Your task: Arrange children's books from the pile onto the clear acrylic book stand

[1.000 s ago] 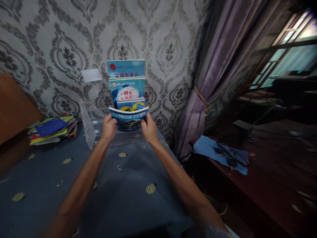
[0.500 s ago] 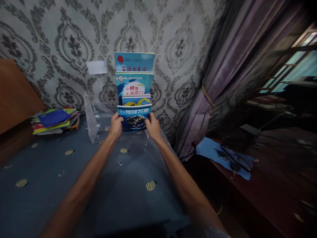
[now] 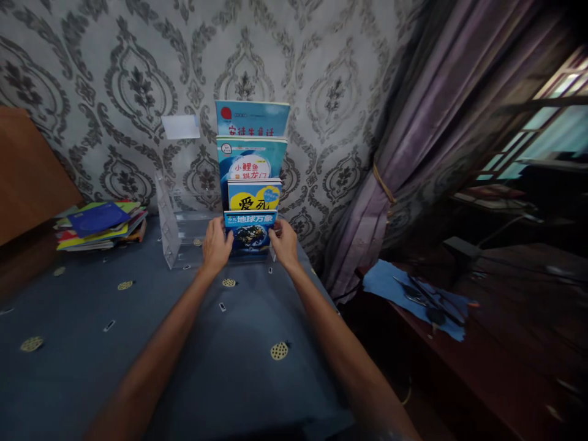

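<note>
While both forearms reach in over a dark blue cloth (image 3: 197, 380) printed with pale yellow shapes, their near ends run out of view at the bottom. The left hand (image 3: 217, 246) and the right hand (image 3: 283, 244) grip a small blue book (image 3: 250, 234) by its two sides, thumbs toward the front cover; the other fingers are partly hidden. This book stands upright at the front of a clear plastic rack (image 3: 168, 239), and I cannot tell whether its lower edge rests on the rack.

Behind it, the rack holds three more books in rising steps, each covering the lower part of the next: a blue and yellow book (image 3: 236, 199), a teal book (image 3: 225, 160) and, highest at the back, a light blue book (image 3: 252, 114). The rack's left side shows its stepped edge; its right side is mostly hidden by the hand and books, and its see-through back is hard to make out against the patterned wall (image 3: 321, 110). A white label (image 3: 180, 127) sits at its upper left.

Left of the rack lies an uneven pile of books (image 3: 101, 223), a dark blue one on top. To the right, dark tools (image 3: 429, 300) lie on a light blue rag (image 3: 381, 282), their shapes unclear. Beyond, a tied purple curtain (image 3: 362, 214) hangs, and a window (image 3: 542, 131) is cut off at the edge.
</note>
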The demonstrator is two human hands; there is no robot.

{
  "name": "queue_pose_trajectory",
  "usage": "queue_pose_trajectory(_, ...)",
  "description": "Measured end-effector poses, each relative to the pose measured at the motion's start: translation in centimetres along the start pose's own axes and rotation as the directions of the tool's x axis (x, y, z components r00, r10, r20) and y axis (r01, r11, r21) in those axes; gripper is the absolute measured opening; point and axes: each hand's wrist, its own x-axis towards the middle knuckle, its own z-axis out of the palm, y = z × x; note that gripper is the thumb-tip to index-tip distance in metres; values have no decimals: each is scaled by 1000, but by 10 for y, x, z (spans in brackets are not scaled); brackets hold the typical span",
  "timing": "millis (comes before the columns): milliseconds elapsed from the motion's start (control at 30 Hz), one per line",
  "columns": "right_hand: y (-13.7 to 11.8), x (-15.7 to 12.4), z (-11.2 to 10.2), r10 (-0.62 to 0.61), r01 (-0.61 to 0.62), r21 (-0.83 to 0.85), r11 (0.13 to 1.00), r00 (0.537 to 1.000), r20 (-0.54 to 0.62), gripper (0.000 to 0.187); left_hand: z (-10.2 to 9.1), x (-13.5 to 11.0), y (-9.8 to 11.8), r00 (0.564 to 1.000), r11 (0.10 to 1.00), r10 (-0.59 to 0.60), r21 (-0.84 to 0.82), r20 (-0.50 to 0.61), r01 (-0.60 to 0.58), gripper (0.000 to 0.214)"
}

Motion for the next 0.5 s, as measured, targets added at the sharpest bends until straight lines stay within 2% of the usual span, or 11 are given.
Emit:
queue_pose_trajectory(100, 3, 0, 2, 41, -41, -14, 999, 999, 6, 18, 1, -4, -6, 999, 999, -39, -10, -2, 39, 26)
queue_pose_trajectory(233, 7, 0, 4, 53, -53, -52, 997, 999, -2, 13, 3, -1, -15, 999, 996, -48, -72, -8, 48, 16)
queue_pose_trajectory(367, 10, 0, 3, 60, -61, -63, 996, 998, -10, 15, 5, 2, -16, 1000, 997, -2, -73, 19, 3, 3)
queue_pose_trajectory(500, 14, -1, 3, 59, -63, -83, 995, 997, -52, 17, 6, 2, -13, 998, 996, 36, -80, 50, -32, 4)
